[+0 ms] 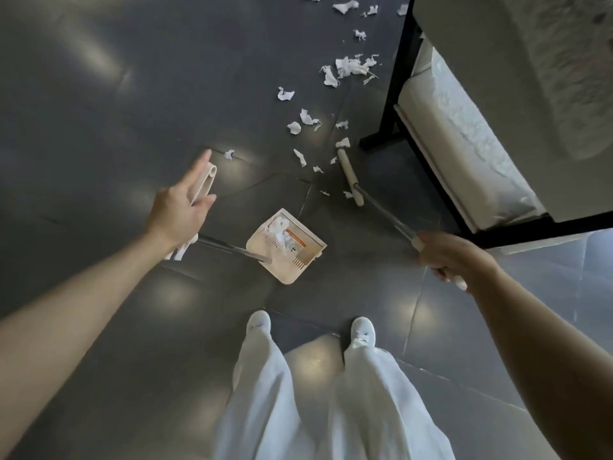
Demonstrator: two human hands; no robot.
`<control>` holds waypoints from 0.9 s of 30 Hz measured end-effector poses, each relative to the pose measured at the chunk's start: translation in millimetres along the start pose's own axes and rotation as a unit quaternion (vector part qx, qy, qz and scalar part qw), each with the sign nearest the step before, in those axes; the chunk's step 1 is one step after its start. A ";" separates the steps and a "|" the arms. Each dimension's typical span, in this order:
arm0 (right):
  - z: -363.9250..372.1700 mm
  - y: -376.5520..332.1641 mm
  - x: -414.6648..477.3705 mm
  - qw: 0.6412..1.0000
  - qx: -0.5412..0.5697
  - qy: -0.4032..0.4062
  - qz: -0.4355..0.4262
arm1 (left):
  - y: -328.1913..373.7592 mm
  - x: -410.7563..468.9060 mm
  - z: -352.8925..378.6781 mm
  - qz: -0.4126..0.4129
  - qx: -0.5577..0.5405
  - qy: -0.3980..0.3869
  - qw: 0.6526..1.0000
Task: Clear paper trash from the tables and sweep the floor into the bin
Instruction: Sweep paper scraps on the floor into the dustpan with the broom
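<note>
I look down at a dark tiled floor. My left hand (179, 207) holds the white grip of a long-handled beige dustpan (288, 247), index finger stretched out along it. The pan rests on the floor in front of my feet with some white paper scraps inside. My right hand (444, 257) is closed around the handle of a broom. Its narrow white head (350, 177) sits on the floor to the pan's far right. Torn white paper scraps (348, 66) lie scattered from the broom head to the top of the view, and one scrap (229, 154) lies apart near my left fingertips.
A black metal table frame (394, 78) stands at right, its foot close to the broom head. White padded surfaces (464, 144) fill the frame. My white shoes (363, 328) and light trousers are at the bottom centre.
</note>
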State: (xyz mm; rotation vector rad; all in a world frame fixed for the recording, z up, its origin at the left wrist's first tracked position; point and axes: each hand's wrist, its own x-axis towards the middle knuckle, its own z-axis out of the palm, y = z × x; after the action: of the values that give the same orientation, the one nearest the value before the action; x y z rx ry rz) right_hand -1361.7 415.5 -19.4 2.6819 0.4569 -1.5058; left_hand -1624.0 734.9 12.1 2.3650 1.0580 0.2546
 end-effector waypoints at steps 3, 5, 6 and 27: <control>33.3 -23.6 -13.5 1.000 -0.008 -0.008 0.015 | -30.0 4.9 -20.5 0.009 -0.035 -0.029 0.999; 55.4 -42.0 -29.1 1.000 -0.015 -0.008 0.015 | -48.6 8.5 -32.5 0.027 -0.044 -0.040 0.998; 66.4 -50.8 -38.3 1.000 -0.016 -0.009 0.016 | -57.2 10.2 -37.0 0.039 -0.046 -0.048 0.997; 176.9 -115.1 -128.5 0.994 0.055 0.039 0.085 | -99.4 -1.1 -22.3 0.144 -0.047 -0.081 0.985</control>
State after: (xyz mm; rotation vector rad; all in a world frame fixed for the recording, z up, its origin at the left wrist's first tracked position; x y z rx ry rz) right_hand -1602.3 464.9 7.8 2.7879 0.1462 -1.4253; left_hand -1696.3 797.7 -22.7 2.4010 0.6154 0.2068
